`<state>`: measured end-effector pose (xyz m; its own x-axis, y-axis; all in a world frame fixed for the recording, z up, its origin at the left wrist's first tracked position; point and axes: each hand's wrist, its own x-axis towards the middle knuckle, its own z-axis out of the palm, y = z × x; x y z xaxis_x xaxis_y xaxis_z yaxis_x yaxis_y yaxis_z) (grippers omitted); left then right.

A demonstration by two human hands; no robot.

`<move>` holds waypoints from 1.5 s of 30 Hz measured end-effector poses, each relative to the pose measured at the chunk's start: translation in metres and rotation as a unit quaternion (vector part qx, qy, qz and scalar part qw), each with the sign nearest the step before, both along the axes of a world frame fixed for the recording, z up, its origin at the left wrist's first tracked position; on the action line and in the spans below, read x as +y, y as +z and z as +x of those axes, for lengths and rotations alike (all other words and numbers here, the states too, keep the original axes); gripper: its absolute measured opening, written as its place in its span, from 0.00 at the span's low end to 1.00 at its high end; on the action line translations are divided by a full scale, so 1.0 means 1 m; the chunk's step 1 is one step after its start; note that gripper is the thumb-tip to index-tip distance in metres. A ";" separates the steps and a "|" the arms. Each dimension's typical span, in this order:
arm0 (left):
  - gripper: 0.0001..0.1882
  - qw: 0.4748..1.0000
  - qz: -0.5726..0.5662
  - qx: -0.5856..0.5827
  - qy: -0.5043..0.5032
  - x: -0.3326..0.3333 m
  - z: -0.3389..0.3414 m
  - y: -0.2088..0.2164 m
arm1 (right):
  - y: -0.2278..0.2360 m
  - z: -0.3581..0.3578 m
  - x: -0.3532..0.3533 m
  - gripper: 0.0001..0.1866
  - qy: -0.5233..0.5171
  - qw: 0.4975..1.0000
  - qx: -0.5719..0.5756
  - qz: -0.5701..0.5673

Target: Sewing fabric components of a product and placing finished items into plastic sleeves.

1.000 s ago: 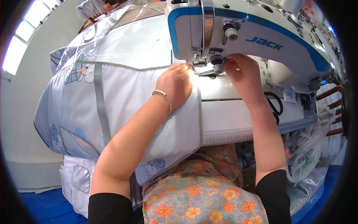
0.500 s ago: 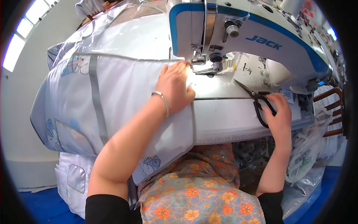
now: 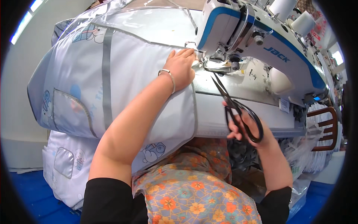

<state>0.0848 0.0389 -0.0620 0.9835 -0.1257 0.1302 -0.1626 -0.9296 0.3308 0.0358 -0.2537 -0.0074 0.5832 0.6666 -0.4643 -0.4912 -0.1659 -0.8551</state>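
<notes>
White printed fabric (image 3: 134, 63) is lying left of the sewing machine (image 3: 294, 69), grey binding (image 3: 196, 112) already edging its right side; the left hand (image 3: 181, 71) is resting flat, fingers extended, on its far right corner; the right hand (image 3: 250, 124) is gripping black scissors (image 3: 228, 98), tips pointing far-left; whether any stitching or trimming is remaining, the view is not showing.

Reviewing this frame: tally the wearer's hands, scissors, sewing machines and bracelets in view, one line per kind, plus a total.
Hands: 2 (left hand resting on the white fabric; right hand holding the scissors)
Scissors: 1
Sewing machine: 1
Bracelet: 1, on the left wrist
Total: 5
</notes>
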 end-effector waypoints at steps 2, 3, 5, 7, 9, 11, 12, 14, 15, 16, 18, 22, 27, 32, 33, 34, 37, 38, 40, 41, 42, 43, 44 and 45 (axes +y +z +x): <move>0.26 0.999 0.017 -0.035 0.015 0.001 -0.004 -0.003 | -0.011 0.001 0.030 0.42 -0.029 0.997 0.066 0.021; 0.26 0.998 0.013 -0.052 0.010 0.002 -0.005 -0.004 | -0.014 0.001 0.044 0.38 -0.046 0.995 0.085 0.031; 0.28 0.998 0.009 -0.054 0.015 0.002 -0.006 -0.005 | -0.017 0.004 0.068 0.36 -0.103 0.988 0.118 0.007; 0.28 0.998 0.005 -0.064 0.017 0.002 -0.007 -0.007 | -0.015 0.005 0.084 0.34 -0.130 0.982 0.132 0.035; 0.29 0.997 0.000 -0.073 0.021 0.001 -0.009 -0.008 | -0.014 0.006 0.095 0.34 -0.146 0.980 0.125 0.049; 0.29 0.995 0.004 -0.094 0.027 0.001 -0.010 -0.010 | -0.014 0.006 0.102 0.33 -0.160 0.978 0.121 0.052; 0.29 0.996 0.000 -0.081 0.022 0.001 -0.011 -0.011 | -0.016 0.006 0.106 0.32 -0.174 0.975 0.126 0.057; 0.29 0.994 0.003 -0.106 0.022 0.001 -0.010 -0.013 | -0.019 0.006 0.111 0.31 -0.188 0.972 0.128 0.061; 0.29 0.995 0.002 -0.093 0.027 0.000 -0.008 -0.013 | -0.020 0.005 0.114 0.30 -0.191 0.972 0.117 0.064; 0.29 0.996 0.002 -0.088 0.027 -0.001 -0.007 -0.013 | -0.020 0.005 0.117 0.30 -0.193 0.973 0.106 0.067; 0.29 0.996 0.000 -0.085 0.035 -0.003 -0.008 -0.009 | -0.018 0.002 0.117 0.28 -0.203 0.972 0.102 0.060; 0.28 1.000 -0.017 -0.013 -0.003 0.002 -0.038 0.011 | -0.008 -0.010 0.073 0.25 -0.133 0.990 0.048 0.019; 0.30 0.969 0.008 -0.238 0.064 0.102 -0.154 0.054 | -0.013 -0.014 -0.046 0.26 -0.127 0.875 -0.361 -0.295; 0.45 0.831 0.277 -0.276 0.396 0.305 -0.233 0.092 | -0.008 -0.008 -0.054 0.26 -0.032 0.638 -0.614 -0.463; 0.46 0.804 0.270 -0.237 0.474 0.338 -0.244 0.094 | -0.008 -0.016 -0.034 0.27 -0.002 0.616 -0.666 -0.421; 0.46 0.809 0.282 -0.240 0.456 0.365 -0.255 0.092 | -0.010 -0.025 -0.012 0.27 0.013 0.582 -0.728 -0.362; 0.48 0.785 0.300 -0.135 0.525 0.431 -0.274 0.082 | -0.038 -0.054 0.065 0.29 0.157 0.656 -0.708 -0.209; 0.46 0.747 0.335 -0.129 0.560 0.449 -0.279 0.077 | -0.049 -0.058 0.085 0.31 0.175 0.607 -0.747 -0.204; 0.38 0.718 0.280 -0.080 0.632 0.486 -0.287 0.068 | -0.065 -0.059 0.105 0.29 0.115 0.633 -0.746 -0.170; 0.32 0.713 0.210 -0.074 0.665 0.504 -0.291 0.063 | -0.069 -0.059 0.109 0.28 0.066 0.644 -0.752 -0.125; 0.26 0.727 0.181 -0.044 0.661 0.518 -0.297 0.057 | -0.068 -0.059 0.109 0.28 0.074 0.647 -0.747 -0.133; 0.22 0.706 0.188 -0.048 0.681 0.530 -0.301 0.054 | -0.064 -0.058 0.108 0.26 0.067 0.660 -0.740 -0.110; 0.22 0.731 0.179 -0.059 0.656 0.539 -0.301 0.056 | -0.058 -0.058 0.106 0.25 0.046 0.674 -0.733 -0.078; 0.19 0.704 0.077 -0.180 0.682 0.544 -0.297 0.064 | -0.049 -0.059 0.105 0.25 0.052 0.674 -0.732 -0.084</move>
